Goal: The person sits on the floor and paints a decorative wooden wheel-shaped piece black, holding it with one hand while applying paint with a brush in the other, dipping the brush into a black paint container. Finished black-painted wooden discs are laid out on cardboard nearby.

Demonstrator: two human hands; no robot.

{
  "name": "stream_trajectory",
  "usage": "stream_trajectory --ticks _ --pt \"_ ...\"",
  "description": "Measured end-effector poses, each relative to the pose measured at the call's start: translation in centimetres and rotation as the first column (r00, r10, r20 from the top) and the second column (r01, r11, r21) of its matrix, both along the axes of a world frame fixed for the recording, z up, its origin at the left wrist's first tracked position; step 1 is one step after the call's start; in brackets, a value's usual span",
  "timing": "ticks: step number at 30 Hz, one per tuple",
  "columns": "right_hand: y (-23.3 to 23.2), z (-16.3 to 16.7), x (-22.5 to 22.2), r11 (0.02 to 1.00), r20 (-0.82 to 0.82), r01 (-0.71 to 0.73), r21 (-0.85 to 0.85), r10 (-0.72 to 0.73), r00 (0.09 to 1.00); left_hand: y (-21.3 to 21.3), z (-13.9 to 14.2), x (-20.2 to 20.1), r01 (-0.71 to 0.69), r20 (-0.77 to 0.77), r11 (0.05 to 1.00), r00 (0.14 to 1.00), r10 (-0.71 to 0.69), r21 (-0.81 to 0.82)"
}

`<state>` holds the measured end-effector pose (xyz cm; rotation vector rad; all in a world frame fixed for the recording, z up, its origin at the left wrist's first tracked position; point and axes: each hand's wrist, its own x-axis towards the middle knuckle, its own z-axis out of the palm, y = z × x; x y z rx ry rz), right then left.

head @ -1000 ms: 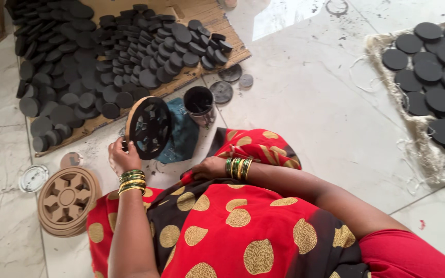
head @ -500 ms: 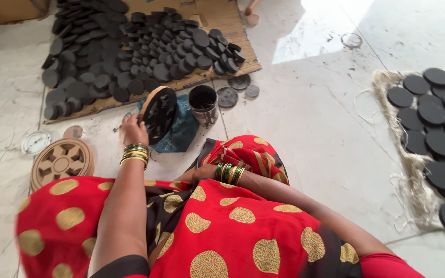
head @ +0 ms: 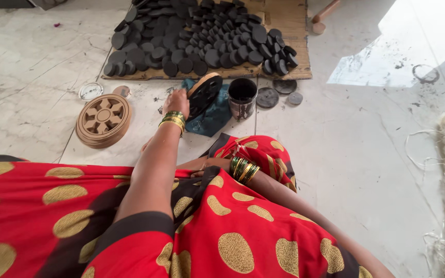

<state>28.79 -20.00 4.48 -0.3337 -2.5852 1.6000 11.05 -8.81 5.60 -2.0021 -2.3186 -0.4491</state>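
Head view, left hand (head: 177, 100): clamped on black-painted disc (head: 204, 94), held tilted above blue cloth (head: 213, 114).
Right hand (head: 209, 163): largely hidden behind knee; grip cannot be told.
Surroundings: paint tin (head: 242, 98) beside disc; carved wooden disc (head: 103, 120) left; painted pieces on cardboard (head: 284, 25) beyond.

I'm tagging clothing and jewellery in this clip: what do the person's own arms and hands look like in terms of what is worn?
Both forearms are bare. The left hand has a stack of gold and green bangles at the wrist; the right wrist carries a similar stack, and that hand is largely hidden. A short sleeve, red with a dark band at its edge, covers the upper left arm. Any rings are too small to tell.
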Motion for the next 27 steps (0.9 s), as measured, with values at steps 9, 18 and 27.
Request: stream_trajectory --ticks 9,18,27 --pt "1.2 -3.2 1.4 1.0 -0.021 0.023 0.0 -0.023 1.0 3.6 3.4 2.0 -0.093 -0.133 0.993 0.988 0.082 -0.077" --pt "1.4 -6.1 2.9 0.997 -0.23 0.001 0.072 0.015 0.973 4.4 3.6 1.6 -0.104 -0.129 0.981 0.988 0.084 -0.164" --pt "1.0 -7.4 4.7 0.959 -0.045 0.27 -0.085 -0.274 0.961 2.5 0.0 0.1 -0.085 0.096 0.984 0.993 0.07 0.159"
